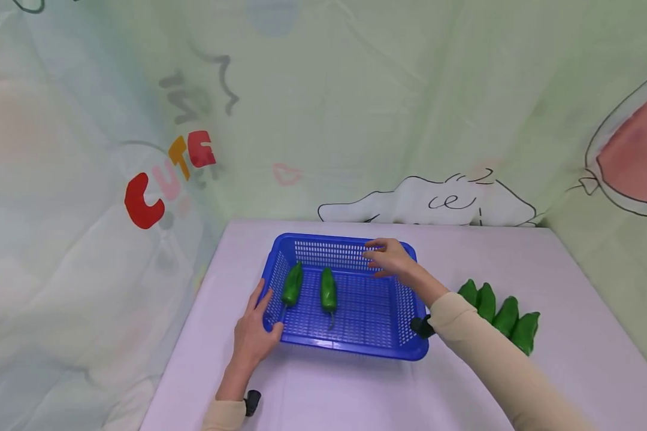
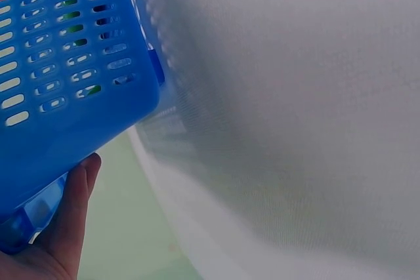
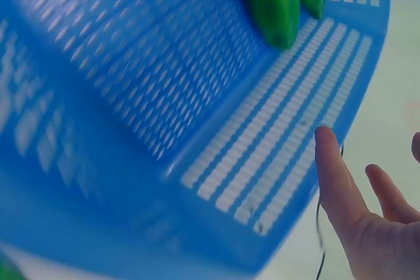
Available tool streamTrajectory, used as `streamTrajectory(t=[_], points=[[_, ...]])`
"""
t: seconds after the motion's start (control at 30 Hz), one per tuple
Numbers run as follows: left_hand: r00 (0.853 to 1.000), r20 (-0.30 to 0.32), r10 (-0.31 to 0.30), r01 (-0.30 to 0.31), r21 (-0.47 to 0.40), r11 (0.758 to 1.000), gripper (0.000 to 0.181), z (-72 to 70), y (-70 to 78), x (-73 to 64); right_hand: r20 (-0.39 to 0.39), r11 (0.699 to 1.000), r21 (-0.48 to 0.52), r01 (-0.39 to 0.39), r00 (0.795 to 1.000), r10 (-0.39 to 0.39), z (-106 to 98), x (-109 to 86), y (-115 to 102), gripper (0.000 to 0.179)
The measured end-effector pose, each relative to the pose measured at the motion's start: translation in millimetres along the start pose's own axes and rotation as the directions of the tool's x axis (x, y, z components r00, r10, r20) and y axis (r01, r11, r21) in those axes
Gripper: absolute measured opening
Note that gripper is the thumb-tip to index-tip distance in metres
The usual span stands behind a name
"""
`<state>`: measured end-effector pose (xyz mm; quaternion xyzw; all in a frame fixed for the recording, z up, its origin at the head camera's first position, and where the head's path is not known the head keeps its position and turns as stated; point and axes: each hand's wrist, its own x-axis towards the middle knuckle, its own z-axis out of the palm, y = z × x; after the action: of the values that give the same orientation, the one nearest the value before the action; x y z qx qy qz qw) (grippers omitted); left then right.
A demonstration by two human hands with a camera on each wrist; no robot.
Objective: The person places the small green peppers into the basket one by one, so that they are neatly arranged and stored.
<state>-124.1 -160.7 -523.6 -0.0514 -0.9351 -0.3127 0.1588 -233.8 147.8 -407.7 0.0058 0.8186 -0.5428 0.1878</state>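
A blue plastic basket (image 1: 350, 346) with slotted walls stands on the table. Two green peppers lie inside it: one pepper (image 1: 293, 284) by the left wall, another pepper (image 1: 329, 290) near the middle, stems towards the front. My left hand (image 1: 254, 332) holds the basket's front left corner at the rim; in the left wrist view the fingers (image 2: 75, 211) lie against the rim, the thumb out of sight. Over the basket's back right part hovers my right hand (image 1: 390, 258), fingers loosely spread, with nothing in them. The right wrist view shows those fingers (image 3: 338, 181) beside the slotted wall.
Several green peppers (image 1: 505, 316) lie in a slanting row on the table, right of the basket; the right forearm passes close in front of them. A pale cloth covers the table (image 1: 323, 395). Printed curtains (image 1: 323, 120) hang at the back and sides.
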Motion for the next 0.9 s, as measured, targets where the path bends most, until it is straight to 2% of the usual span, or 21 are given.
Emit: streamTrajectory(t=[0.23, 0.47, 0.67, 0.9], points=[[1.0, 0.005, -0.003, 0.003, -0.008, 1.0, 0.071, -3.8, -1.0, -0.4, -0.054, 0.999, -0.043, 0.014, 0.998, -0.016, -49, -18.9, 17, 0.053], [1.0, -0.009, 0.008, -0.008, -0.002, 1.0, 0.071, -6.1, -5.5, -1.0, -0.1, 0.995, -0.071, -0.068, 0.993, 0.06, -93, -38.6, 45, 0.06], [1.0, -0.019, 0.012, -0.011, 0.011, 1.0, 0.072, -6.5, -7.1, -1.4, -0.096, 0.993, -0.075, -0.088, 0.992, 0.081, -129, -60.0, 72, 0.064], [1.0, -0.011, 0.021, -0.021, 0.002, 1.0, 0.071, -8.3, -5.5, -0.3, -0.139, 0.98, -0.125, -0.156, 0.981, 0.138, -174, -84.6, 109, 0.068]])
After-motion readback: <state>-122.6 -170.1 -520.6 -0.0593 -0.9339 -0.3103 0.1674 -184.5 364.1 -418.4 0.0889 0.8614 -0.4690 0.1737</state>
